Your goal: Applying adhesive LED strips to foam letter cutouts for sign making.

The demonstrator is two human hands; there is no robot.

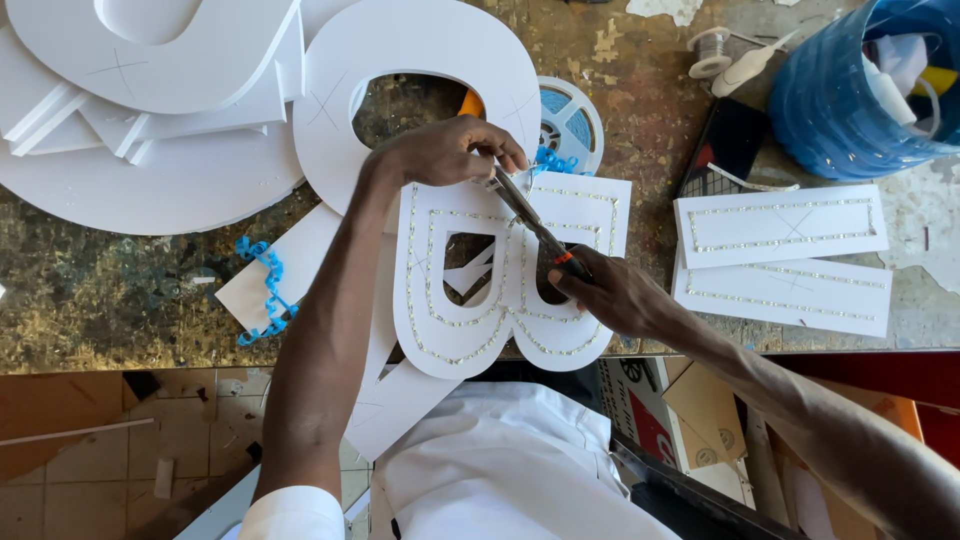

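Fingertips of the left hand (pixel 450 150) pinched shut at the top edge of the white letter board (pixel 505 275), right where the nose of the pliers (pixel 535 225) meets the dotted light strip (pixel 560 195); whether those fingertips grip the strip itself or only press it down, cannot tell. Right hand (pixel 610 295) closed round the pliers' handles, orange collar just showing ahead of the knuckles, tool laid diagonally across the board. Board flat on the scuffed worktable (pixel 100 290), lower lobes hanging just over the near table edge, above the white-shirted lap. Looks like foam sheet: light, stiff enough to keep shape, soft enough to dent or snap at the narrow bars beside the cut-outs, so best held by the broad outer lobes, flat-handed, never by the strip glued along the outline, which seems likely to peel. Outward now: big white ring letter (pixel 420 55) tucked under the board's top edge, blue reel (pixel 570 125) just behind it, more white cut-outs (pixel 150 100) stacked at upper left. Blue curl of backing tape (pixel 265 290) on the left, near the forearm. Two white strips with lights (pixel 780 255) well apart on the right, blue bucket (pixel 850 100) beyond. Room tight above and to the right; freest space to the left, on bare table, and toward the body past the edge.
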